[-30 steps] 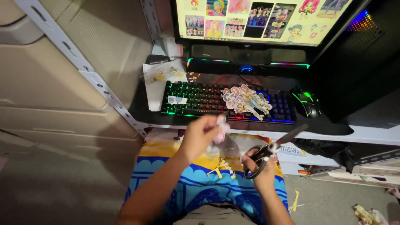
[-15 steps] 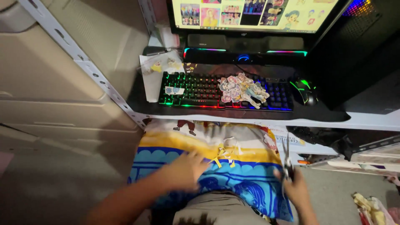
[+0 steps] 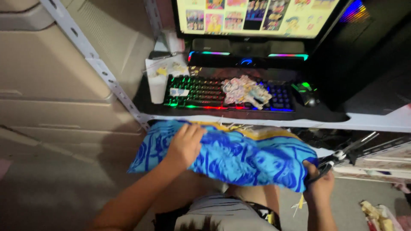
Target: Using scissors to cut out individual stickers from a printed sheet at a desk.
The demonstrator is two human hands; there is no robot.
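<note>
A blue patterned cushion (image 3: 239,156) with a yellow band lies lifted across my lap, just under the desk edge. My left hand (image 3: 185,144) grips its left part from above. My right hand (image 3: 319,182) holds the cushion's right corner and also a pair of scissors (image 3: 344,152), whose blades point up and to the right. Small yellow paper scraps (image 3: 299,203) hang by my right wrist.
A backlit keyboard (image 3: 201,92) sits on the black desk with a pile of cut-out stickers (image 3: 246,90) on it. A mouse (image 3: 308,94) lies to the right, a monitor (image 3: 257,17) behind. A metal shelf rail (image 3: 98,64) stands on the left. Clutter (image 3: 376,214) lies on the floor at the right.
The cushion lay flat on my lap with scraps on top; now both hands have raised and tipped it. My left hand moved from above the lap down onto the cushion's left part.
</note>
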